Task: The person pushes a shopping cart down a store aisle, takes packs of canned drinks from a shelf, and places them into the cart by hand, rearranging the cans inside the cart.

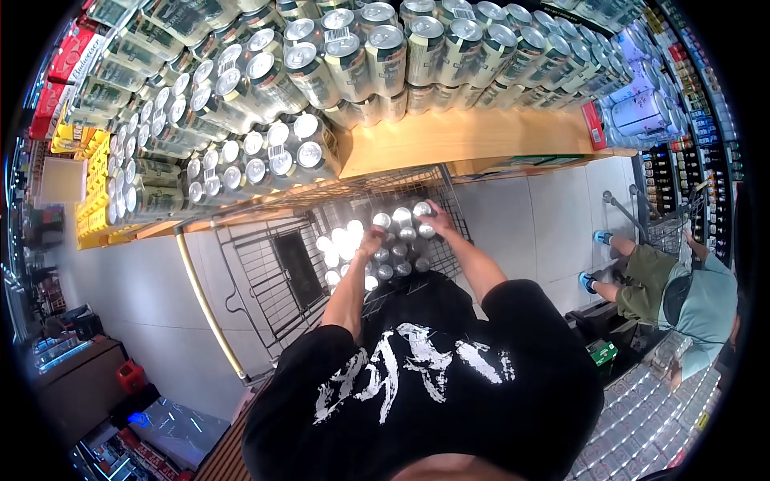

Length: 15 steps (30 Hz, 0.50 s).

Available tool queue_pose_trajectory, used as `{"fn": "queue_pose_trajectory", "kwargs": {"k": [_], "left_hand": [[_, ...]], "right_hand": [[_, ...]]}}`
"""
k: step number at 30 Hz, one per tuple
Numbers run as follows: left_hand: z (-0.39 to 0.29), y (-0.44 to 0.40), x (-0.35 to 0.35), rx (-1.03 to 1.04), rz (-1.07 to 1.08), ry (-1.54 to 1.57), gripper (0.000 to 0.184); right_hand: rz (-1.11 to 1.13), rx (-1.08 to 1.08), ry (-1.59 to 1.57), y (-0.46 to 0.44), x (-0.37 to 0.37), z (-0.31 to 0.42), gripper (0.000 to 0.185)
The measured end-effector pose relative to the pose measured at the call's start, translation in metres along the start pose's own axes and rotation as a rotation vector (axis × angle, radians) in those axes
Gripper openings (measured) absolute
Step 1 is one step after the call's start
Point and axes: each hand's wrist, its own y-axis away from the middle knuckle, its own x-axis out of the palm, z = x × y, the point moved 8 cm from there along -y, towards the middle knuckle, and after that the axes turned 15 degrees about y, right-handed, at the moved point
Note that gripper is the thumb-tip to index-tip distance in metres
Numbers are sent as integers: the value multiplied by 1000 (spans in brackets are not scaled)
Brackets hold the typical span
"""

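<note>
A shopping cart [277, 309] made of wire stands in front of me with shrink-wrapped packs of cans inside. Between my two hands sits one pack of silver-topped cans [407, 234]. My left hand [371, 240] is closed on its left side, fingers curled down between it and the neighbouring pack. On the far right corner, my right hand [439, 222] grips the same pack, with some fingertips hidden behind the cans. Another pack of cans [341, 248] lies to the left under bright glare.
Beyond the cart, a wooden display shelf [465, 136] carries stacked beer-can packs [345, 64]. To the right, another person [690, 297] bends over near wrapped cans [642, 417], beside a second cart [670, 232]. A yellow crate [92, 180] stands far left; the cart's handle [204, 301] is at left.
</note>
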Motion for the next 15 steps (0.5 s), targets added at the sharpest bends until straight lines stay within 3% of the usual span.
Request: {"fn": "queue_pose_trajectory", "kwargs": {"k": [2, 4, 6, 8, 10, 12, 15], "left_hand": [[5, -5, -1, -36, 7, 13, 23], [29, -29, -5, 119, 76, -53, 15], [27, -28, -4, 11, 103, 10, 16], [26, -30, -3, 103, 185, 166, 14], [39, -39, -10, 11, 29, -159, 14], [58, -54, -13, 33, 10, -288, 16], [41, -50, -8, 137, -65, -407, 24]], "right_hand": [[34, 83, 145, -5, 7, -4, 88], [31, 91, 131, -11, 15, -8, 87], [60, 75, 153, -13, 16, -7, 86], [106, 70, 143, -12, 17, -5, 87], [115, 28, -7, -10, 18, -4, 85], [7, -90, -137, -24, 29, -15, 77], [-72, -67, -279, -41, 45, -33, 64]]}}
